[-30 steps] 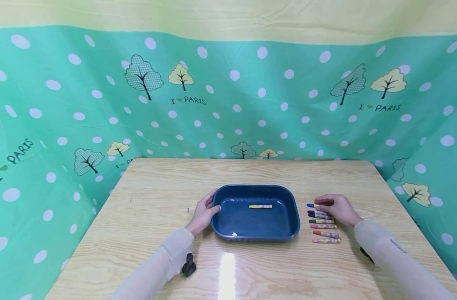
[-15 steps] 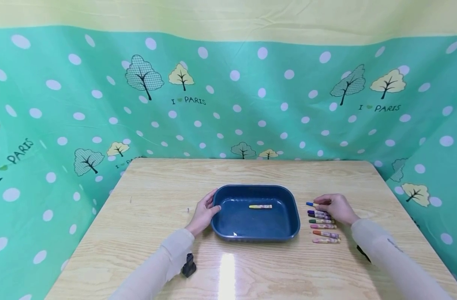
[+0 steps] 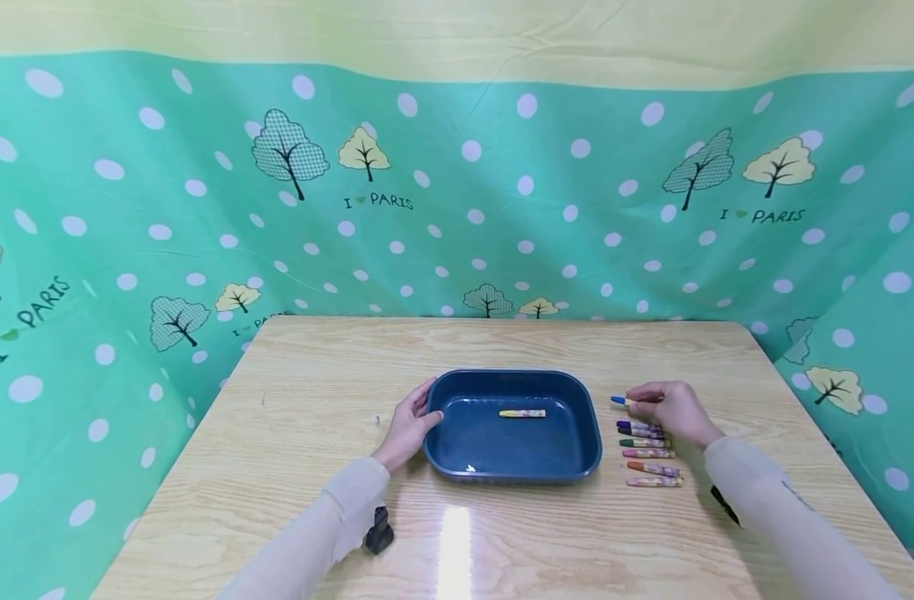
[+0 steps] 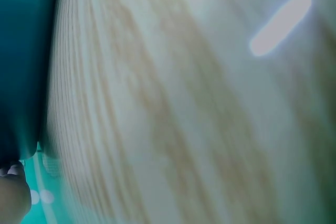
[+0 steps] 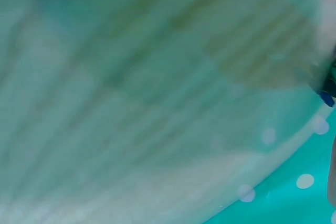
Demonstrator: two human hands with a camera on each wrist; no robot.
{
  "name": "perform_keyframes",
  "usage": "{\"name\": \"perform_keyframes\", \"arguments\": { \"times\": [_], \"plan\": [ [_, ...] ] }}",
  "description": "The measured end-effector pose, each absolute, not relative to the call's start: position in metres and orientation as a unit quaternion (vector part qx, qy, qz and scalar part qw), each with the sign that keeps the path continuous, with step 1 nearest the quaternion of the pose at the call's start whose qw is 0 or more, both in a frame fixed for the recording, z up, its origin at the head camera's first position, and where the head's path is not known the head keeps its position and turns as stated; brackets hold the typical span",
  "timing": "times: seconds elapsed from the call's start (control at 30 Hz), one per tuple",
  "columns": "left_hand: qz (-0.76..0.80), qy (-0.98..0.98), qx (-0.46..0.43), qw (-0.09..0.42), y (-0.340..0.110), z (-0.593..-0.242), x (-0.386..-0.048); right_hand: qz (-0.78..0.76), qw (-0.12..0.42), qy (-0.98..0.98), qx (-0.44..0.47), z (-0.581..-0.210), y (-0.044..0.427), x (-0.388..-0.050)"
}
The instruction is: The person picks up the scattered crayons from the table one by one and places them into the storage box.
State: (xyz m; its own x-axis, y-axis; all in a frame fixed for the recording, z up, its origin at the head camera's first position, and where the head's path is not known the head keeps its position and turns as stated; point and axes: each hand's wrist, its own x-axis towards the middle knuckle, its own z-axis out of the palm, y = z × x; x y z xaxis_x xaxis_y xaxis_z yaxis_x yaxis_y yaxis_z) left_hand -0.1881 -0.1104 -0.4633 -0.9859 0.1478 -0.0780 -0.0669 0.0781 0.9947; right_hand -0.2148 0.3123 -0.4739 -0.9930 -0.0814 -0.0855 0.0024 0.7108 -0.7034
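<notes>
In the head view my left hand [image 3: 407,429] grips the left wall of a dark blue plastic basin [image 3: 512,477], thumb over the rim and fingers outside. A yellow-tipped crayon [image 3: 522,413] lies flat inside it. My right hand [image 3: 677,412] pinches a blue crayon [image 3: 619,401] to the right of the basin, its tip pointing left; the fingers hide the rest. Just below the right hand lie several crayons in a column, among them a dark green crayon [image 3: 644,443], an orange-red crayon [image 3: 653,469] and a pale pink crayon [image 3: 655,482].
The wooden table [image 3: 314,358] bears a small light speck [image 3: 377,420] left of the basin. A black device [image 3: 379,532] shows under the left sleeve. Behind the table hangs a green dotted cloth [image 3: 442,208].
My right hand has lifted the blue crayon slightly, away from the other crayons. The left hand and the basin stay in place.
</notes>
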Motion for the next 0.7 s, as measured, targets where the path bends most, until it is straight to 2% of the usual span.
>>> {"name": "perform_keyframes", "arguments": {
  "times": [0.3, 0.53, 0.7],
  "plan": [
    [0.677, 0.731, 0.029, 0.079, -0.11, -0.462, -0.187, -0.389, 0.009, 0.919, -0.062, -0.446, 0.299, -0.212],
    [0.674, 0.733, 0.027, 0.083, -0.111, -0.465, -0.189, -0.396, 0.015, 0.916, -0.063, -0.429, 0.284, -0.214],
    [0.678, 0.73, 0.022, 0.08, -0.113, -0.48, -0.197, -0.416, 0.013, 0.907, -0.061, -0.423, 0.27, -0.213]
  ]
}}
